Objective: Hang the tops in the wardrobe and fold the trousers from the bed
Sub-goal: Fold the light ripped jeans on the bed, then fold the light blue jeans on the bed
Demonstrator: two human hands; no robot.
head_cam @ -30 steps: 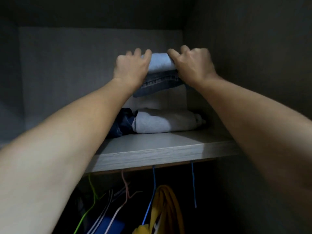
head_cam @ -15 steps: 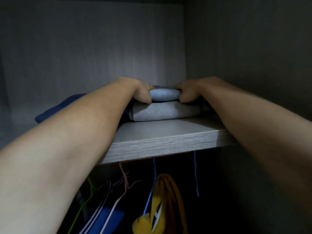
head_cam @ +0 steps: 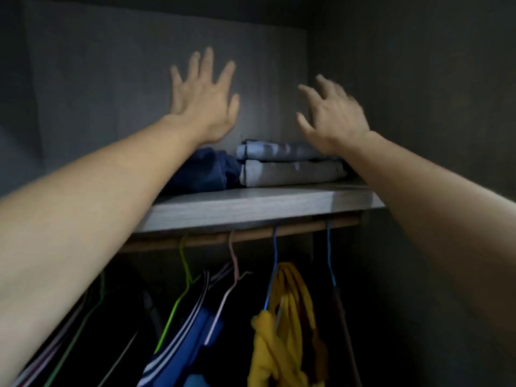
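Folded blue trousers point(head_cam: 279, 151) lie atop grey folded trousers point(head_cam: 290, 173) on the shelf point(head_cam: 251, 208), left hand point(head_cam: 202, 103) and right hand point(head_cam: 333, 115) spread empty above it.

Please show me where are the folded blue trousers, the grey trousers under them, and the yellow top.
folded blue trousers point(head_cam: 279, 151): head view, middle of the front fold.
grey trousers point(head_cam: 290, 173): head view, middle of the front side.
yellow top point(head_cam: 269, 347): head view, lower bunched cloth.

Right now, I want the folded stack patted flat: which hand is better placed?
Probably right: the right hand hovers open directly above the folded stack; the left hand is over the navy garment.
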